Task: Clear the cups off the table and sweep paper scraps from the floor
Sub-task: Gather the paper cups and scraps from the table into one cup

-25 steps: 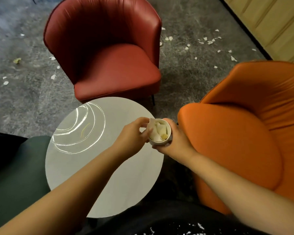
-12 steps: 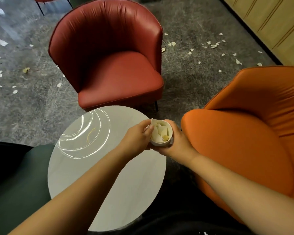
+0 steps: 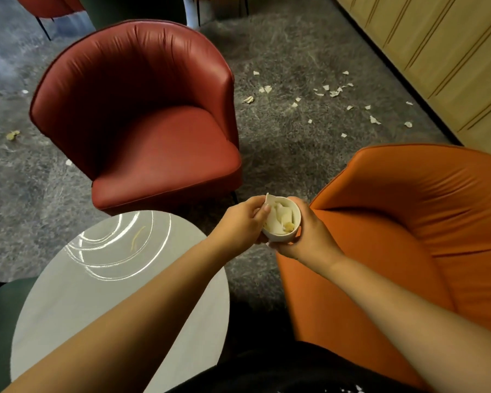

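Both hands grip a white cup (image 3: 281, 220) stuffed with paper scraps, right hand (image 3: 306, 235) cupping it, left hand (image 3: 243, 224) pinching its rim, just past the round bench's (image 3: 102, 285) far-right edge, between two chairs.

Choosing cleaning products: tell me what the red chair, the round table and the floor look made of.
Red chair: leather or faux leather, from its soft sheen and creases. Round table: smooth glossy pale-grey top mirroring ceiling lights, perhaps lacquer or stone; unclear. Floor: grey carpet, matte and fibrous.
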A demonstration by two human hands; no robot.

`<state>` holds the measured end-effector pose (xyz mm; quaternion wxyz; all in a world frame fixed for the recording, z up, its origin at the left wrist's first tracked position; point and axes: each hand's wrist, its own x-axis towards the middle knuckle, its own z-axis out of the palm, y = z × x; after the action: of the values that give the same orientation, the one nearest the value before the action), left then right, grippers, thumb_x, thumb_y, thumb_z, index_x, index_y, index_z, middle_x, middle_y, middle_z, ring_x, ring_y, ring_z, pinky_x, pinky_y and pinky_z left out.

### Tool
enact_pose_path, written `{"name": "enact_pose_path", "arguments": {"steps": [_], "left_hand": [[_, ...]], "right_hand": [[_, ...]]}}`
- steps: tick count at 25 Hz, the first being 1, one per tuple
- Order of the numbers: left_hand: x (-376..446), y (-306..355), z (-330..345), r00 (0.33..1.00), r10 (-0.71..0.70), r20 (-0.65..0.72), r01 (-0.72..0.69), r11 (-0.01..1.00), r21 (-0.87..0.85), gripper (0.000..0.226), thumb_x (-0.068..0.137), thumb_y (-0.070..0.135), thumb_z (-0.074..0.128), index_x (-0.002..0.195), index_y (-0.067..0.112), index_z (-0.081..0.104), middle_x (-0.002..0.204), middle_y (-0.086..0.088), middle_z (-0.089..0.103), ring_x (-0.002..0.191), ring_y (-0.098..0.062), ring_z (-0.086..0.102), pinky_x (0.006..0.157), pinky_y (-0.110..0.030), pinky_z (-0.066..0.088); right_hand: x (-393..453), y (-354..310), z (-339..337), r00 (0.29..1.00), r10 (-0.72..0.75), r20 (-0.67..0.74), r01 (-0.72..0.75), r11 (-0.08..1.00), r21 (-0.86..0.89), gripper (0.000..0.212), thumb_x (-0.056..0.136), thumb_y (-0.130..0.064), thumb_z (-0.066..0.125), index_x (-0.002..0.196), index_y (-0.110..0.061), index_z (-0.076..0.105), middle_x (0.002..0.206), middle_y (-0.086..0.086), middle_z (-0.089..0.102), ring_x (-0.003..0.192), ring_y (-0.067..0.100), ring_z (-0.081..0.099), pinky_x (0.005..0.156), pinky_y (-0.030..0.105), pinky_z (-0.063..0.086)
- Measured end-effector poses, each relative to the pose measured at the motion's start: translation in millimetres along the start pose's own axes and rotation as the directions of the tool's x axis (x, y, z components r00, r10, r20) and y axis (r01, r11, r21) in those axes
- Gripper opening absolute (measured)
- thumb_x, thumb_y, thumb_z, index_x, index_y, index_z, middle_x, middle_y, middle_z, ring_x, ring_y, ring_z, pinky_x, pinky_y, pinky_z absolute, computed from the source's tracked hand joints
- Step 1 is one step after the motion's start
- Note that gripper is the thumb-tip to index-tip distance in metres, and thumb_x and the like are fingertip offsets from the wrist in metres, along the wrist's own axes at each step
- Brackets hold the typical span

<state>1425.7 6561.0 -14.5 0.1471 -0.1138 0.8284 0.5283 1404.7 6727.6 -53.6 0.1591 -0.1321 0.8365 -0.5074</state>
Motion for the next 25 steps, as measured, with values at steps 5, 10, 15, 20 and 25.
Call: {"name": "enact_pose_path", "arguments": {"steps": [5,10,15,20,25], "left_hand": [[39,40,24,0.997,0.072,0.017,-0.073,0.996,0.058,0.029,0.102,0.033,0.043,0.124,0.024,0.059,0.082,0.003,0.068,0.057,-0.01,0.067,0.052,-0.019,0.052],[86,72,40,0.992,0.111,0.064,-0.117,0.988,0.096,0.029,0.102,0.033,0.042,0.121,0.024,0.061,0.082,-0.001,0.069,0.056,-0.012,0.067,0.05,-0.018,0.05],[149,94,38,0.982,0.143,0.128,-0.157,0.981,0.115,0.027,0.102,0.029,0.042,0.117,0.022,0.063,0.079,0.0,0.069,0.059,-0.016,0.068,0.056,-0.025,0.055],[233,105,9,0.976,0.148,0.163,-0.159,0.986,0.056,0.027,0.101,0.027,0.044,0.117,0.021,0.065,0.084,0.0,0.068,0.057,-0.008,0.067,0.051,-0.021,0.052],[353,127,-42,0.954,0.208,0.216,-0.228,0.971,0.072,0.028,0.101,0.031,0.045,0.119,0.023,0.064,0.084,0.008,0.066,0.061,-0.005,0.067,0.053,-0.019,0.054]], "right_hand": [[14,8,-43,0.996,0.002,-0.092,0.004,0.998,0.061,0.079,0.062,-0.01,0.086,0.128,-0.024,0.045,0.119,-0.005,0.057,0.108,0.007,0.055,0.083,0.031,0.053],[35,10,-76,0.984,0.009,-0.18,0.015,0.992,0.128,0.08,0.062,0.003,0.083,0.126,-0.022,0.043,0.12,-0.003,0.056,0.109,0.005,0.055,0.088,0.031,0.052],[85,18,-104,0.976,0.029,-0.214,-0.003,0.993,0.12,0.088,0.058,0.009,0.083,0.129,-0.016,0.04,0.121,-0.005,0.053,0.113,0.009,0.054,0.091,0.031,0.051],[169,28,-111,0.961,0.044,-0.275,-0.035,0.999,0.037,0.089,0.057,-0.004,0.087,0.129,-0.024,0.04,0.118,-0.007,0.057,0.109,0.01,0.058,0.089,0.028,0.051],[292,30,-122,0.926,0.069,-0.371,-0.085,0.996,-0.027,0.089,0.055,-0.02,0.088,0.125,-0.043,0.039,0.109,-0.024,0.058,0.1,-0.001,0.058,0.08,0.012,0.047]]}}
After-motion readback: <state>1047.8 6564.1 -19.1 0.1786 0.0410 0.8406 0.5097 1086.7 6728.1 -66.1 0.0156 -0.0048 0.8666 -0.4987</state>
